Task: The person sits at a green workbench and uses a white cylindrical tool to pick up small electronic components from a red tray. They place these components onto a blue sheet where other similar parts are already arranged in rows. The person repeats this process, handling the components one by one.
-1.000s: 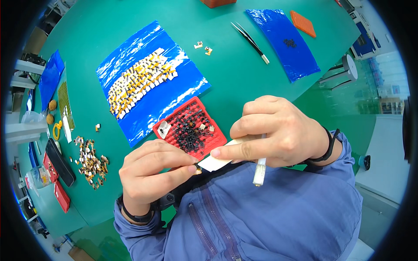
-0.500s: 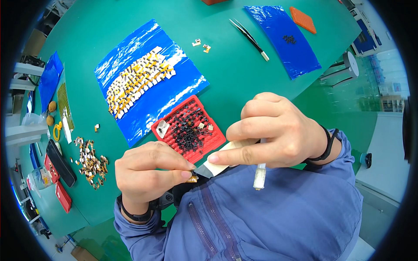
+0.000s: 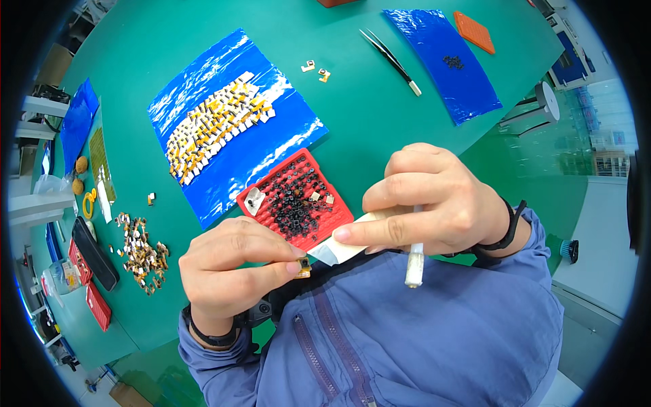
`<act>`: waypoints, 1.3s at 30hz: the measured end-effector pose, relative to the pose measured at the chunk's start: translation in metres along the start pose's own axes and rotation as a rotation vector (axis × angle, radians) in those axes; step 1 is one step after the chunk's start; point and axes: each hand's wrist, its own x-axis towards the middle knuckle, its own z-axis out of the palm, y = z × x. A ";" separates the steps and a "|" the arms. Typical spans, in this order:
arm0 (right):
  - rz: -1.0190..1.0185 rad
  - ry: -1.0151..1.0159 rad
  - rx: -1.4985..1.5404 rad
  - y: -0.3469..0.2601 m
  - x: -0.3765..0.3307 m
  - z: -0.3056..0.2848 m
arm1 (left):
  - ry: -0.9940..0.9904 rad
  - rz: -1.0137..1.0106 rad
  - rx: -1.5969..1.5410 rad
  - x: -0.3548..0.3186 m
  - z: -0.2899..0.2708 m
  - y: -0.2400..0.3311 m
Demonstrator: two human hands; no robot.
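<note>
Left hand (image 3: 234, 271) pinches a tiny gold-black component (image 3: 304, 266); right hand (image 3: 434, 200) pinches a white paper strip (image 3: 342, 247) and tweezers (image 3: 413, 261). Ridged red tray (image 3: 298, 200) just beyond, on smooth green tabletop (image 3: 169, 41).

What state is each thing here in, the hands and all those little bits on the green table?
left hand: pinching a small gold part
right hand: gripping a white strip and a white-handled tool
red tray: flat, strewn with tiny black pieces
blue sheet: flat, covered with rows of gold parts
tweezers: lying unused
loose parts pile: scattered

Green worktable (image 3: 169, 61), perhaps pale floor beyond
</note>
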 end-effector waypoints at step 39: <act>0.058 -0.007 0.025 0.001 -0.004 0.006 | -0.046 0.125 0.442 0.003 -0.002 0.001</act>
